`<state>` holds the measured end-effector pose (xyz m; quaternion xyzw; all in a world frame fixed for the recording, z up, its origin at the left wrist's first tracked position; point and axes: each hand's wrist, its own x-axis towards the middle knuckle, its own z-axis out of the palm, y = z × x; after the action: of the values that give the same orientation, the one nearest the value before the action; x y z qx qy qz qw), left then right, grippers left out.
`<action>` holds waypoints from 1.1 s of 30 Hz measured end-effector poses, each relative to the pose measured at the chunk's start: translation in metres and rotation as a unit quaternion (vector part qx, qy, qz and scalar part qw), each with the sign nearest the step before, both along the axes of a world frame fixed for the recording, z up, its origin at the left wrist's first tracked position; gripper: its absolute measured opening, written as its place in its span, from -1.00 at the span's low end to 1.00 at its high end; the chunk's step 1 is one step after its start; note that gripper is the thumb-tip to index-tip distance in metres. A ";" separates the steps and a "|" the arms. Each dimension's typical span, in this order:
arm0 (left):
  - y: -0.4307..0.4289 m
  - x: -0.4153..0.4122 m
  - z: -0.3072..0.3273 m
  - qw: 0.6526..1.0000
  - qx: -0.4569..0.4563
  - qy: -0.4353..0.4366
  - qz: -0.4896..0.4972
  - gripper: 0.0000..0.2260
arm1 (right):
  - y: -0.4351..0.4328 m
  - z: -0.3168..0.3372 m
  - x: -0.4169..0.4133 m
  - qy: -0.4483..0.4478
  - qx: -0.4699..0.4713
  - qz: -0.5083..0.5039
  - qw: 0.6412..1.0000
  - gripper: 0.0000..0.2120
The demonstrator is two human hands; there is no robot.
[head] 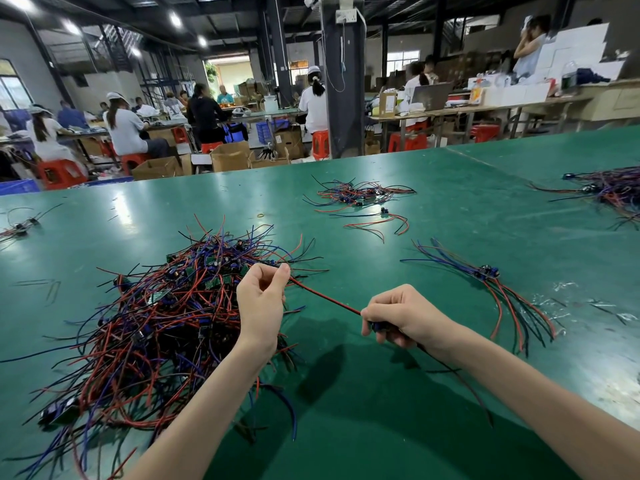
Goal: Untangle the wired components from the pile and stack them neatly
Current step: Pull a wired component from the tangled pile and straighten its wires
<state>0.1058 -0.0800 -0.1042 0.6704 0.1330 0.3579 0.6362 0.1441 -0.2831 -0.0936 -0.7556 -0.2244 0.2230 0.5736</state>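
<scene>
A big tangled pile (166, 317) of red, blue and black wires with small green boards lies on the green table (398, 403), left of centre. My left hand (261, 303) hovers at the pile's right edge and pinches a red wire (329, 298). That wire runs taut down to my right hand (398, 315), which grips a small blue component with dark wires trailing back under my wrist. To the right lies a neat stack (491, 282) of sorted components, wires fanned out.
A smaller wire bundle (360, 195) and a single loose component (382, 220) lie farther back. More wire heaps sit at the far right (609, 190) and far left (19, 228). Beyond the table edge, people sit on red stools among cardboard boxes.
</scene>
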 end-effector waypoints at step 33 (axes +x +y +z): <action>0.006 -0.002 0.011 0.991 -0.122 -0.044 0.040 -0.87 | -0.002 -0.009 0.010 0.076 0.066 0.103 0.990 -0.82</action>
<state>0.1039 -0.0736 -0.0934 0.5660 0.1740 0.3930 0.7035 0.1542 -0.2854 -0.1023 -0.6699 -0.2709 0.3227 0.6113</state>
